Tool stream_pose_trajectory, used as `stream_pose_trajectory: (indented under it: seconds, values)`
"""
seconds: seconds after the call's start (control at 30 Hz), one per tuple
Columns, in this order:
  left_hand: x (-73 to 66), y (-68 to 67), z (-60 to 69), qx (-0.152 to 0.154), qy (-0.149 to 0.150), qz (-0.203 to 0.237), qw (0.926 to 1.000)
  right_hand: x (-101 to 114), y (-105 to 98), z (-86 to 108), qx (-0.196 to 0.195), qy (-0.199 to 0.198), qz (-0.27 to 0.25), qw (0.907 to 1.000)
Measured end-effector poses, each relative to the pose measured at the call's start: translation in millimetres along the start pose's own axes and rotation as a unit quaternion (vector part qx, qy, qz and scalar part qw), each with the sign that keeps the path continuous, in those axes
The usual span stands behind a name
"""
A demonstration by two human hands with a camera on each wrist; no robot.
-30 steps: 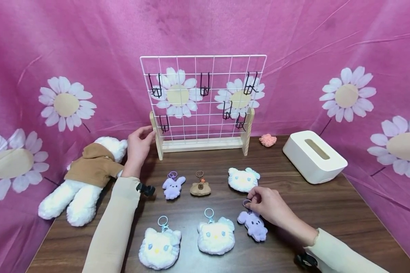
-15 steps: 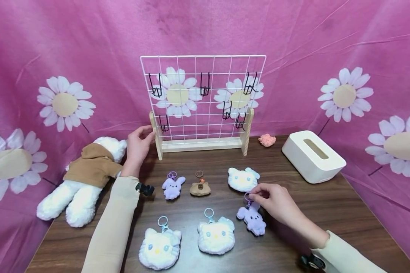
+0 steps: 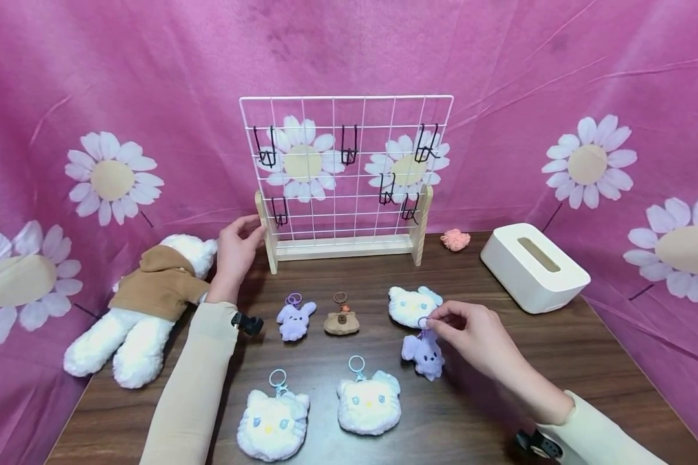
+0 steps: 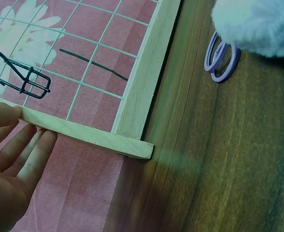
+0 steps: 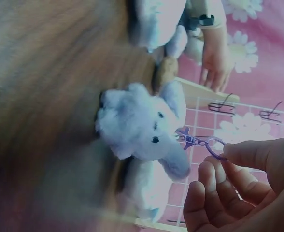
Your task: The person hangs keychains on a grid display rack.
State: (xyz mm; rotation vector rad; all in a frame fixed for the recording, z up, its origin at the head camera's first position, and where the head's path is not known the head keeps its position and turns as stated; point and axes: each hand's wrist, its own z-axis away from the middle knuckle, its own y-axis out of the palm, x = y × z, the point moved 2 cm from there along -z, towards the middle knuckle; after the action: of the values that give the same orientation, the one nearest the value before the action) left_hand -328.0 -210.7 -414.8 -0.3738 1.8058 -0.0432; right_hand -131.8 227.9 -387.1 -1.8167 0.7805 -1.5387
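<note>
My right hand (image 3: 471,332) pinches the purple ring (image 5: 215,148) of a lavender plush keychain (image 3: 423,354) with long ears. In the right wrist view the plush (image 5: 137,121) dangles from its clasp. My left hand (image 3: 237,248) holds the left wooden post (image 4: 79,131) of a display rack between thumb and fingers. Several black hooks (image 3: 349,147) hang on the rack's white wire grid (image 3: 333,97). Just behind the dangling plush lies a white cat-face plush (image 3: 410,307), partly covered by it.
On the table (image 3: 320,361) lie two white cat keychains (image 3: 272,423), another lavender keychain (image 3: 293,321) and a brown one (image 3: 342,321). A white bear (image 3: 151,290) in a brown hoodie lies left; a tissue box (image 3: 535,268) and a pink fluffy piece (image 3: 455,239) are back right.
My right hand has lifted the lavender keychain by its ring and moved it up and away from me, toward the white cat plush. The left hand stays on the rack's post.
</note>
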Motion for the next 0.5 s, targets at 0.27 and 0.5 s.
stream_pose_trajectory:
  seconds: [0.27, 0.5]
  values:
    - [1.1, -0.9, -0.7, 0.001, -0.003, 0.0, 1.0, 8.8, -14.4, -9.2, -0.021, -0.014, 0.006, 0.9997]
    - [2.0, -0.1, -0.8, 0.002, -0.003, -0.003, 1.0, 17.0, -27.4, -22.4, -0.031, -0.024, 0.009, 0.9992]
